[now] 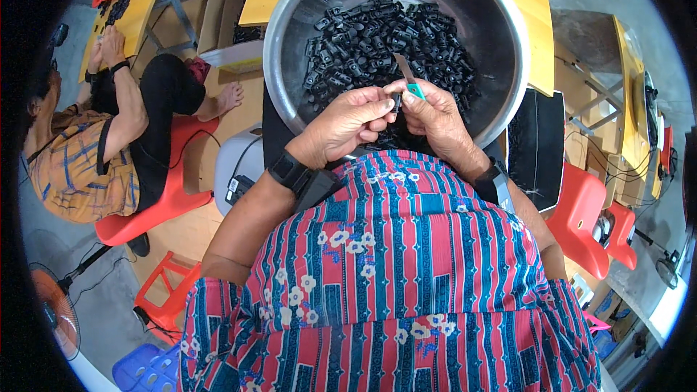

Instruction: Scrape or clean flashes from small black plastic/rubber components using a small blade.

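Note:
My left hand (355, 122) is closed, pinching a small black plastic part (396, 101) between thumb and fingers. In my right hand (433, 117) is a small knife (414, 89) with a green handle and a thin blade that points up and away from me. Both hands meet over the near side of a large metal basin (279, 65). A heap of similar black plastic parts (377, 40) fills the middle of that basin. My fingers partly cover the part and the knife's handle.
The basin rests on a yellow table (537, 36). At left, a co-worker in a checked shirt (80, 167) sits on a red chair (181, 152), hands at another yellow table. A cardboard box (225, 11) stands between us. Red stools (581, 221) are at right, a fan (54, 312) at lower left.

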A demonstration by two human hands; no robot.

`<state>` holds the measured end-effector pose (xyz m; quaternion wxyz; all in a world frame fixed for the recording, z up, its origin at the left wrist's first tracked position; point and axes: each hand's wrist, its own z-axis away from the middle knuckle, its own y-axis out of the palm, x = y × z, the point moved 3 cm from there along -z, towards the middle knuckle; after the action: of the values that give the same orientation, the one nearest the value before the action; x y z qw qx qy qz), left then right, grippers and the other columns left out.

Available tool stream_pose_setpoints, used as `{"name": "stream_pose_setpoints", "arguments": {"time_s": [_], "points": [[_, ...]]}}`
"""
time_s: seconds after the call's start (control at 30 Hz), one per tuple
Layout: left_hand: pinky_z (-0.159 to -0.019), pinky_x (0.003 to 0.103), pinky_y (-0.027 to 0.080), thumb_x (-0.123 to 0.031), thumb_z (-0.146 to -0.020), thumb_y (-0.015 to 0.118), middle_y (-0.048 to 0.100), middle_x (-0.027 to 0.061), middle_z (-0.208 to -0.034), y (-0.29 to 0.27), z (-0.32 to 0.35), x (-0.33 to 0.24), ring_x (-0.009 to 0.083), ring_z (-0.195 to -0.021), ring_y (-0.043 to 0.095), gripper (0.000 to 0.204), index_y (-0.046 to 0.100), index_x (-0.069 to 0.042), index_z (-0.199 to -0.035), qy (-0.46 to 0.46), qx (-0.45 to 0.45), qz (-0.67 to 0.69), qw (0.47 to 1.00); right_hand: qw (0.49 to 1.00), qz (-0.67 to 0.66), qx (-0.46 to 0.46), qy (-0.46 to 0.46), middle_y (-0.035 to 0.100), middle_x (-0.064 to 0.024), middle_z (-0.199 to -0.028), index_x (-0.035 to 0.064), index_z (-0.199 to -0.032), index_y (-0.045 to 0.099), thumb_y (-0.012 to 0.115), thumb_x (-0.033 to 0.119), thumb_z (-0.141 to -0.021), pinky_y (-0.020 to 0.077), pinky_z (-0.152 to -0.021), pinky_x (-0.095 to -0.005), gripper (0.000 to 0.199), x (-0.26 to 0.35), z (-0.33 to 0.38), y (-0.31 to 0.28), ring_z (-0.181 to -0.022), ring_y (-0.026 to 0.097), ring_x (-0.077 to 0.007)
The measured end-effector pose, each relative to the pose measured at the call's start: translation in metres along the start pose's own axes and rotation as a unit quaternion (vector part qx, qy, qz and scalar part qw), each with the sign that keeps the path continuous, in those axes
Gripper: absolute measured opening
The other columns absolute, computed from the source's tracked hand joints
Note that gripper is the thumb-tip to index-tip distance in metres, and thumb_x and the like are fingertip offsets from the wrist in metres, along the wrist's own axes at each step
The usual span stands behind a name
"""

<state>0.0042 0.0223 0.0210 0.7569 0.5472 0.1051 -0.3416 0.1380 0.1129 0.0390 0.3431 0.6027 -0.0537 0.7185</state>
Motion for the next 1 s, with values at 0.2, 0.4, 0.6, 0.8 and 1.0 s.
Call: {"name": "stream_pose_setpoints", "arguments": {"time_s": [0.2, 0.4, 0.6, 0.8, 1.0], "points": [[-0.052, 0.014, 0.033, -0.018, -0.096, 0.054, 0.053, -0.0009, -0.088, 0.0, -0.001, -0.001, 0.0026, -0.065, 0.04, 0.044, 0.043, -0.007, -0.136, 0.018, 0.016, 0.005, 1.0, 1.0, 0.023, 0.007, -0.002, 0.052, 0.007, -0.074, 0.005, -0.111, 0.062, 0.052, 0.018, -0.096, 0.0317, -0.051, -0.0175, 0.022, 0.005, 0.001, 0.0, -0.06, 0.042, -0.0013], [-0.052, 0.015, 0.032, -0.021, -0.097, 0.052, 0.052, -0.0009, -0.088, -0.003, -0.002, 0.002, 0.0034, -0.065, 0.04, 0.033, 0.048, -0.006, -0.126, 0.041, 0.025, 0.012, 0.999, 0.975, 0.19, -0.019, -0.109, 0.064, -0.0061, -0.092, -0.0016, -0.11, 0.06, 0.053, 0.017, -0.095, 0.0469, -0.073, -0.0279, 0.025, 0.013, 0.001, 0.006, -0.083, 0.061, -0.0155], [-0.055, 0.017, 0.032, -0.022, -0.098, 0.049, 0.049, -0.0008, -0.087, 0.002, -0.001, 0.0, 0.0052, -0.068, 0.04, 0.02, 0.047, -0.008, -0.111, 0.071, 0.03, 0.029, 0.997, 0.896, 0.362, -0.062, -0.25, 0.061, -0.0184, -0.089, -0.0012, -0.101, 0.06, 0.054, 0.017, -0.092, 0.0483, -0.072, -0.0345, 0.022, 0.028, 0.005, 0.004, -0.083, 0.063, -0.032], [-0.056, 0.02, 0.032, -0.023, -0.097, 0.049, 0.048, -0.0008, -0.086, -0.002, -0.002, 0.001, 0.0067, -0.069, 0.041, 0.023, 0.045, -0.008, -0.112, 0.091, 0.072, 0.031, 0.993, 0.815, 0.527, -0.018, -0.241, 0.053, -0.0156, -0.076, 0.004, -0.088, 0.055, 0.058, 0.026, -0.09, 0.0446, -0.061, -0.0428, 0.022, 0.024, 0.004, 0.011, -0.072, 0.057, -0.0369], [-0.056, 0.02, 0.031, -0.026, -0.097, 0.048, 0.047, -0.0014, -0.085, -0.002, -0.003, 0.002, 0.006, -0.068, 0.04, 0.023, 0.044, -0.008, -0.111, 0.093, 0.07, 0.024, 0.993, 0.807, 0.541, -0.023, -0.236, 0.053, -0.0144, -0.075, 0.0047, -0.085, 0.053, 0.06, 0.03, -0.088, 0.0449, -0.06, -0.0435, 0.026, 0.027, 0.003, 0.015, -0.071, 0.056, -0.0357]]}}
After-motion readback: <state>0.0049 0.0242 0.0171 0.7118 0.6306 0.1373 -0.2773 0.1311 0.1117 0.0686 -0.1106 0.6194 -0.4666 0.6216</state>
